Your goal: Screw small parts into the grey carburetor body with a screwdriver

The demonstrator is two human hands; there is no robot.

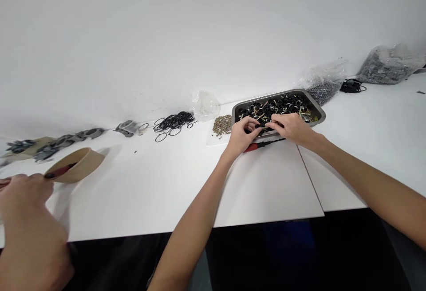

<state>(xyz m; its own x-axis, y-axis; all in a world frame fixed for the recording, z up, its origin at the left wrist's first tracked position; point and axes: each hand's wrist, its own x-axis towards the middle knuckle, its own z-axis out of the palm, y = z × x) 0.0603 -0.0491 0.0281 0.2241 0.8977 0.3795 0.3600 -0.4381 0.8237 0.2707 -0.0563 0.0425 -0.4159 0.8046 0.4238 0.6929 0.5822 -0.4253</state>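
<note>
My left hand [242,135] is closed in a pinch over the front edge of a metal tray [317,112], with a small dark part between thumb and fingers. Facing it, my right hand [291,127] pinches a thin, metal-looking piece [265,127] that reaches toward the left fingertips. Whether the two pieces are joined is too small to tell. The tray holds a heap of black rings, clamps and brass-coloured screws [261,116]. Below my hands a red-handled screwdriver [252,147] lies on the table along the tray's front.
A pile of small brass-coloured screws [222,125] lies left of the tray, near black rubber rings [175,122] and a clear bag [204,104]. Filled plastic bags [388,64] stand right. At far left a co-worker's hand [26,193] holds a red tool by a tan ring [88,167].
</note>
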